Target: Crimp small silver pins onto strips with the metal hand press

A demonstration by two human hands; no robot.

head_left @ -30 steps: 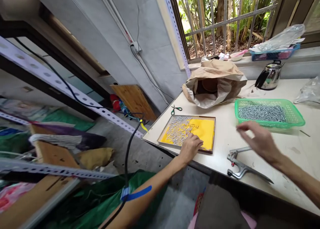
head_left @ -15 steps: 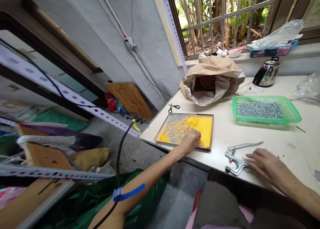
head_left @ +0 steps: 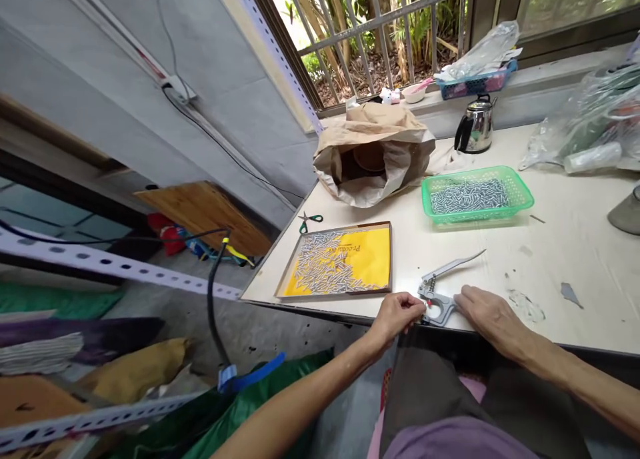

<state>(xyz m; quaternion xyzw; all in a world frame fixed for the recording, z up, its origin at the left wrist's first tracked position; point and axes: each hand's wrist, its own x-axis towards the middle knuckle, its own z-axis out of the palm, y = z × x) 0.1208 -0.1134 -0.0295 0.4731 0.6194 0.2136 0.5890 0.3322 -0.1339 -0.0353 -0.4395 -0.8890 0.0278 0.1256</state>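
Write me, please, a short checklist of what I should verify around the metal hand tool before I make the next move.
1. Right hand at the hand tool: ok, it touches the lower body.
2. Upper handle raised: ok, it stands apart from the lower body.
3. Left hand clear of the tool: not ok, its fingertips are right at the front end.
4. Small piece between the left fingertips: cannot tell, too small and partly hidden.
5. Small metal pieces contained: ok, those on the left lie inside the tray.
6. Scissors out of the way: ok, they lie beyond the tray.
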